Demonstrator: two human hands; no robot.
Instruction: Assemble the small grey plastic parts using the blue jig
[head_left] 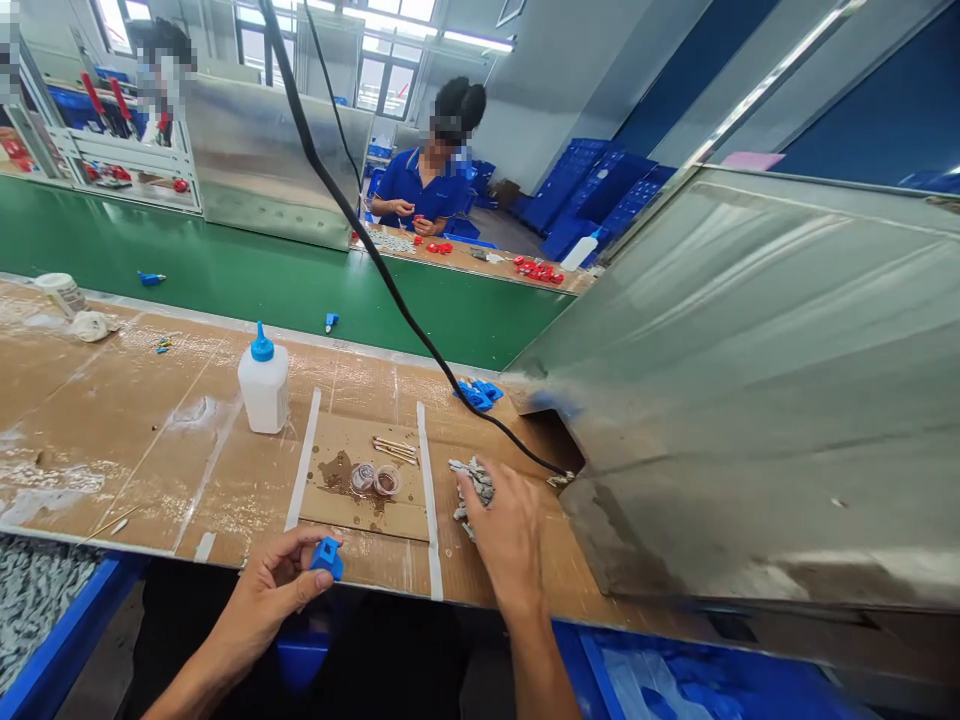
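By the left hand (274, 580), a blue part (328, 562) is clasped between thumb and fingers at the bench's (247, 500) near edge, its open end turned upward, its long axis too foreshortened to be told. The right hand (510, 530) is curved over the grey pieces (482, 484), though whether any is gripped cannot be told; these are spread directly beneath its fingertips, right of and beyond the blue part, long axes pointed in mixed directions.

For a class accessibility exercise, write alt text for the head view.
Left hand holding a blue part, right hand at a pile of grey pieces on a cardboard-covered bench; beyond, a white bottle and a co-worker.
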